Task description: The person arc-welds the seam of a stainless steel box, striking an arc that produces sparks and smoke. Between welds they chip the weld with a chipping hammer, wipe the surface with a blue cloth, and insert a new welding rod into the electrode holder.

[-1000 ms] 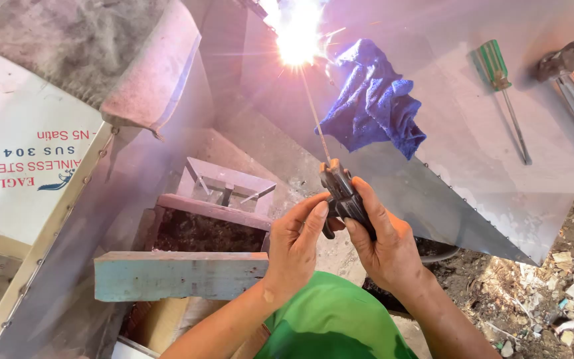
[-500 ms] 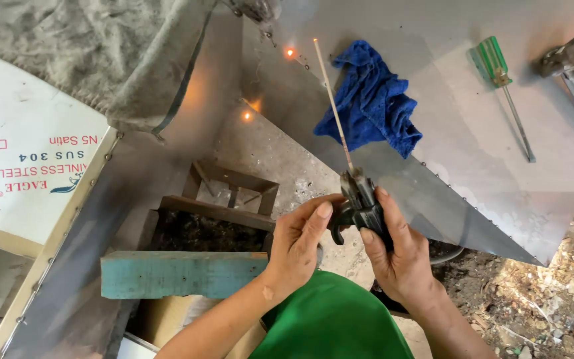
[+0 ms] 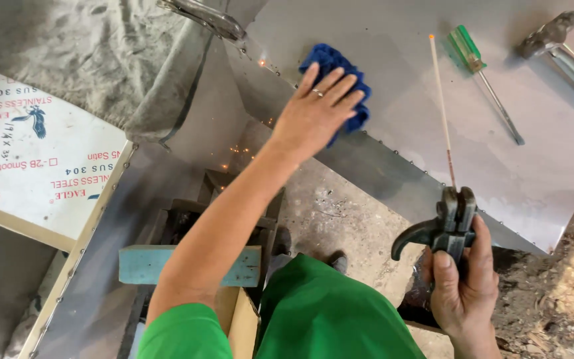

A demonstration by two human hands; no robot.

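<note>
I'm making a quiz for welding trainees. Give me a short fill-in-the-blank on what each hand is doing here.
1. The left hand rests on a ____ cloth.
2. The right hand grips a dark holder clamping a thin ____.
3. On the metal sheet lies a screwdriver with a ____ handle.

Missing words: blue; rod; green

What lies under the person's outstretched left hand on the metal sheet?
A crumpled blue cloth lies under the left hand, resting on the grey metal sheet. The cloth's middle and the sheet beneath it are covered.
</note>
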